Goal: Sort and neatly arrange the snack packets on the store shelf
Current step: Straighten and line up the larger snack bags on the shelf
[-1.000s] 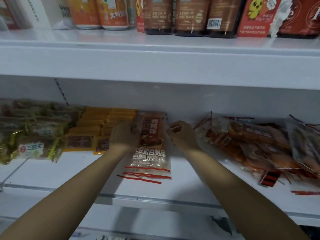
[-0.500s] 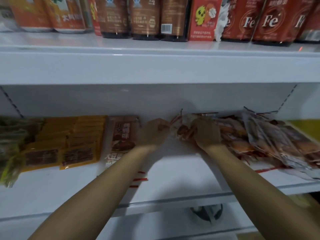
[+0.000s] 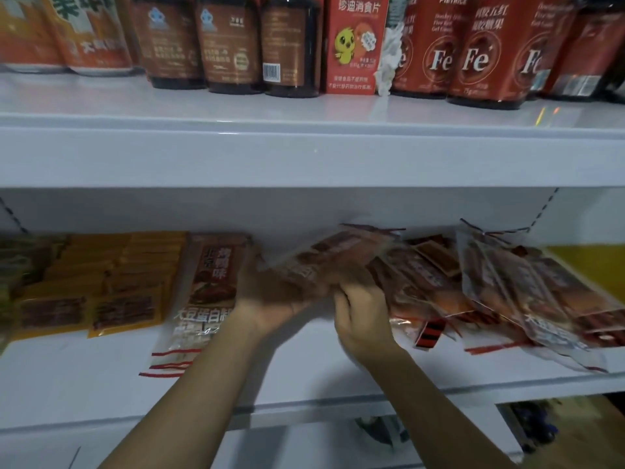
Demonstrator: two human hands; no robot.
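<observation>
Both hands are under the upper shelf, on the white lower shelf. My left hand and my right hand hold a blurred reddish-brown snack packet, lifted at the left end of a loose pile of like packets. Just left of my left hand lies a neat stack of the same clear, red-edged packets. How the fingers lie on the lifted packet is blurred.
Rows of yellow packets fill the shelf left of the stack, with greenish packets at the far left. The upper shelf carries brown jars, a red box and red pouches.
The view swung right. Both hands left the neat stack, moved to the loose pile on the right and lifted one packet from its left end.
</observation>
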